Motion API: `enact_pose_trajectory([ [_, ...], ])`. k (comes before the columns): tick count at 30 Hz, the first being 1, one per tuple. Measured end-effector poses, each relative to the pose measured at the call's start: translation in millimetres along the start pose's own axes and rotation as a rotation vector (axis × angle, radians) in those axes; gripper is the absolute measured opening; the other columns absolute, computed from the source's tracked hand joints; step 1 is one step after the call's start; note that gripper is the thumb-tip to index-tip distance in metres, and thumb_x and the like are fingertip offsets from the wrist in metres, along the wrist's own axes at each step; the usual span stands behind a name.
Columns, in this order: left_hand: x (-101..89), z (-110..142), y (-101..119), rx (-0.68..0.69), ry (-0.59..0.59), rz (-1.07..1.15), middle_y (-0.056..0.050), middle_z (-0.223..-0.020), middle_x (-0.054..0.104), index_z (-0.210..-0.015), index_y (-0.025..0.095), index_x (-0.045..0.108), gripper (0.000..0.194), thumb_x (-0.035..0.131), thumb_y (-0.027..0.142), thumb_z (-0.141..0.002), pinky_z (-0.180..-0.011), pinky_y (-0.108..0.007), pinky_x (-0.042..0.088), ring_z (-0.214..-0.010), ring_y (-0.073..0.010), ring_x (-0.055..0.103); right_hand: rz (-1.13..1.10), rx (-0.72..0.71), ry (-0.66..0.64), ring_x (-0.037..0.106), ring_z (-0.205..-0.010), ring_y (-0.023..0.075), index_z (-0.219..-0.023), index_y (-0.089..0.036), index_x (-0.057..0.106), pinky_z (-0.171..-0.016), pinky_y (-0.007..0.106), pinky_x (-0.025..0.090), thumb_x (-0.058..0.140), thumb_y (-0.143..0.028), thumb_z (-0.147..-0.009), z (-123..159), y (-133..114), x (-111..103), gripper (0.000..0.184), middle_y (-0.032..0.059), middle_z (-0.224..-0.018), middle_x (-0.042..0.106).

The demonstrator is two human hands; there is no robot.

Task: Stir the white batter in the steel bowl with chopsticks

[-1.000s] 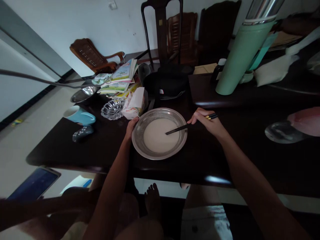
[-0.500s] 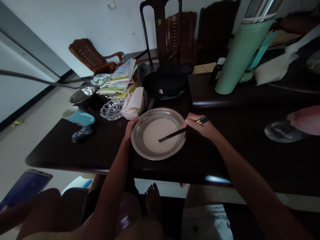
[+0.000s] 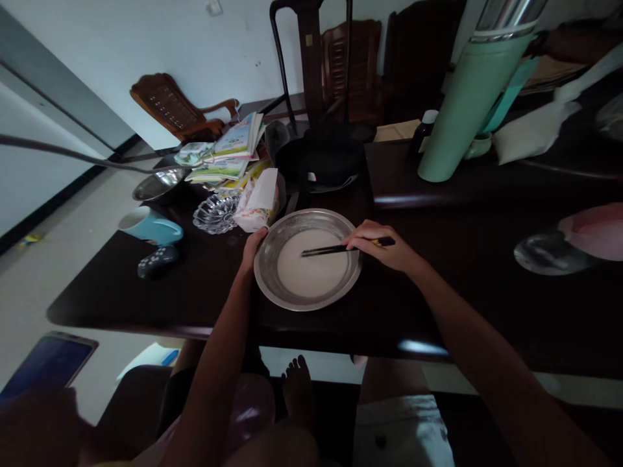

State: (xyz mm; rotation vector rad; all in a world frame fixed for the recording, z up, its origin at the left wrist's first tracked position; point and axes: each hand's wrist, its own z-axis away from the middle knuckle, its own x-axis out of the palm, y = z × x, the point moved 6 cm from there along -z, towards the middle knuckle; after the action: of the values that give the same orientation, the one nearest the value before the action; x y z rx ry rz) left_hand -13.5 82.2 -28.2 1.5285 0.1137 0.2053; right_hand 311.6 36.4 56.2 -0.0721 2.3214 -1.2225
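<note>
A round metal bowl (image 3: 272, 285) of whitish batter (image 3: 311, 272) sits near the front edge of the dark table (image 3: 146, 292). My left hand (image 3: 254, 248) grips the bowl's left rim. On the right, my right hand (image 3: 377, 244) is closed on a pair of dark chopsticks (image 3: 324, 250). Their tips lie across the upper middle of the batter, pointing left.
Left of the bowl lie a small paper packet (image 3: 257, 202), a glass dish (image 3: 217, 213), a blue mug (image 3: 150, 226), a game controller (image 3: 156, 260), a steel bowl (image 3: 158, 186) and booklets (image 3: 233, 150). A green flask (image 3: 467, 104) stands back right. A phone (image 3: 46, 364) shows low left.
The chopstick tips have swept leftward and upward through the batter as my right hand shifted left. My left hand stays on the rim. The phone at lower left has moved.
</note>
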Motion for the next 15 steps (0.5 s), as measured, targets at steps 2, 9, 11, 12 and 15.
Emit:
enact_pose_trajectory([
  [2,-0.3,0,-1,-0.002,-0.009,0.008,0.005,-0.056,0.051,-0.061,0.020,0.053,0.027,0.068,0.040,-0.072,-0.053,-0.025,0.040,-0.056,-0.0131,0.051,0.040,0.024,0.093,0.062,-0.078,0.0182,-0.078,-0.024,0.074,-0.076,0.034,0.046,0.054,-0.039,-0.094,1,2,-10,0.030,0.0019,-0.080,0.074],
  [9,-1.7,0,-2,-0.014,0.002,0.006,0.004,-0.055,0.053,-0.063,0.020,0.057,0.026,0.069,0.041,-0.073,-0.052,-0.025,0.042,-0.055,-0.0141,0.054,-0.092,0.069,0.022,0.063,-0.076,0.0175,-0.075,-0.022,0.074,-0.072,0.032,0.047,0.050,-0.041,-0.096,1,0,-4,0.038,0.0029,-0.075,0.073],
  [11,-0.9,0,-1,-0.002,0.000,0.006,0.004,-0.055,0.053,-0.063,0.020,0.057,0.025,0.068,0.040,-0.074,-0.054,-0.026,0.043,-0.059,-0.0152,0.056,-0.038,0.019,-0.017,0.063,-0.083,0.0185,-0.078,-0.023,0.075,-0.079,0.034,0.047,0.054,-0.040,-0.094,1,-1,2,0.031,0.0026,-0.080,0.075],
  [12,-0.3,0,-1,0.003,-0.004,0.010,0.004,-0.055,0.053,-0.062,0.020,0.056,0.025,0.068,0.039,-0.074,-0.055,-0.026,0.043,-0.059,-0.0153,0.056,-0.009,0.015,0.005,0.062,-0.084,0.0185,-0.079,-0.024,0.075,-0.080,0.034,0.047,0.055,-0.040,-0.094,1,0,0,0.030,0.0022,-0.081,0.075],
  [15,1.0,0,0,0.006,-0.012,0.023,0.004,-0.056,0.053,-0.061,0.020,0.055,0.025,0.069,0.038,-0.072,-0.054,-0.026,0.042,-0.056,-0.0136,0.052,0.013,0.076,0.143,0.062,-0.078,0.0179,-0.076,-0.024,0.074,-0.076,0.034,0.046,0.051,-0.044,-0.096,2,4,-16,0.036,0.0021,-0.077,0.073],
])
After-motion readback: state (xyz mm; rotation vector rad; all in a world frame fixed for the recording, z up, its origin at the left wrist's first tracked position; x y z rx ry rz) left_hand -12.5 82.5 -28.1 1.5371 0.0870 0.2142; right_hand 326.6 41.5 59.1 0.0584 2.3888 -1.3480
